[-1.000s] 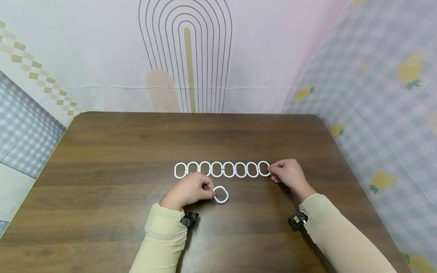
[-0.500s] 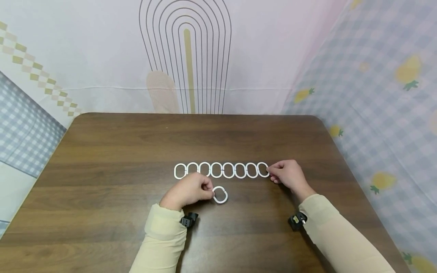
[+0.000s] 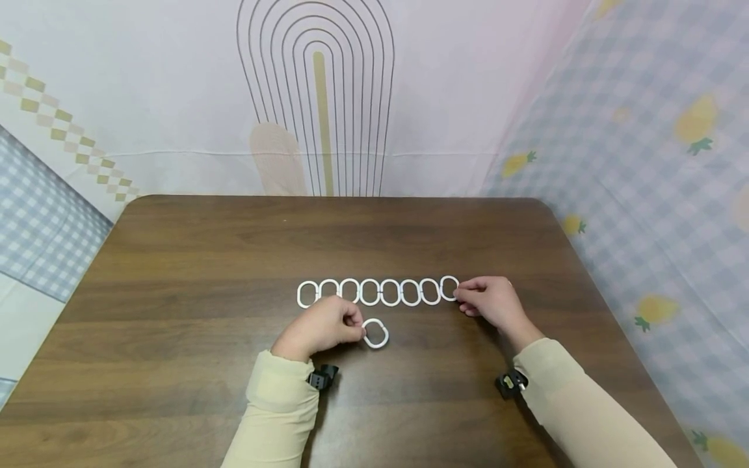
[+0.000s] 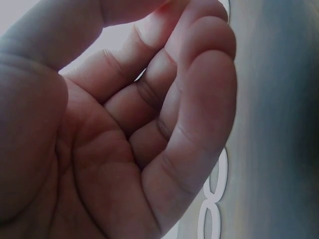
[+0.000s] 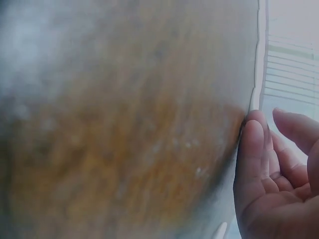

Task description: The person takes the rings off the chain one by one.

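A row of several white oval rings [image 3: 389, 292], like shower curtain rings, lies side by side on the wooden table. My left hand [image 3: 324, 327] is in front of the row and covers part of its left side. Its thumb and finger pinch a loose white ring [image 3: 383, 343], which has a small notch in its upper edge. At the row's right end, my right hand [image 3: 494, 300] holds the last ring [image 3: 449, 277] by its right edge, between thumb and finger. In the left wrist view, the fingers curl towards the thumb and the loose ring is hidden.
The dark wooden table [image 3: 234, 240] runs back to a patterned cloth [image 3: 445, 97]. A checked cloth with pineapples [image 3: 626, 182] hangs along the right side. Both sleeved wrists carry a small black camera [image 3: 323, 377].
The last ring at the right end has shifted slightly up and left with my right fingers, out of line with its neighbours. My left hand and its ring stay almost still.
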### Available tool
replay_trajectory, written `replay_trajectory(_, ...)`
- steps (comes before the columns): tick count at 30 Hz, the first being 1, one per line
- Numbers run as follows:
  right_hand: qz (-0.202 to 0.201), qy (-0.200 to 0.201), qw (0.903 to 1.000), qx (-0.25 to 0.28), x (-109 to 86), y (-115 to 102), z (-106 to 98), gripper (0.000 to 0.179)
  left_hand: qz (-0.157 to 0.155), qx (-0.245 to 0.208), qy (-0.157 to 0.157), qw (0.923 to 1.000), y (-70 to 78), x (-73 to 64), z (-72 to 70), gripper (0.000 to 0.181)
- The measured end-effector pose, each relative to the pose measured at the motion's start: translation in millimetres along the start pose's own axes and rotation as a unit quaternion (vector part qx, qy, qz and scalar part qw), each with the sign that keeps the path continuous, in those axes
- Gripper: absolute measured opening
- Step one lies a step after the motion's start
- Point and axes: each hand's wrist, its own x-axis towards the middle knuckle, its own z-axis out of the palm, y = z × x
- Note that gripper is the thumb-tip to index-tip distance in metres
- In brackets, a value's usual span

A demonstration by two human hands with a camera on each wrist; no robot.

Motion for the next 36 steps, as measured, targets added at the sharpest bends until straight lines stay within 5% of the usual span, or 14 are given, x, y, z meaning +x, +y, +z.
replay_trajectory(5,-0.046,0.012,0.998,-0.041,-6.6,-4.4,4.4,0.025,0.001,-0.001,0.001,1.0,-0.3,-0.3,-0.3,0.012)
replay_trajectory(13,-0.122,0.042,0.982,-0.138,-26.2,-10.5,14.8,0.023,-0.001,0.0,0.004,1.0,-0.4,-0.5,-1.1,0.013)
replay_trajectory(24,-0.126,-0.028,0.9909,-0.038,-58.4,-18.7,35.3,0.028,-0.006,0.01,0.001,0.9999,-1.5,-0.2,0.2,0.013)
replay_trajectory(36,-0.128,-0.043,0.9908,0.007,-73.1,-20.4,43.0,0.026,-0.012,0.0,0.033,0.9994,-2.1,0.5,0.2,0.012)
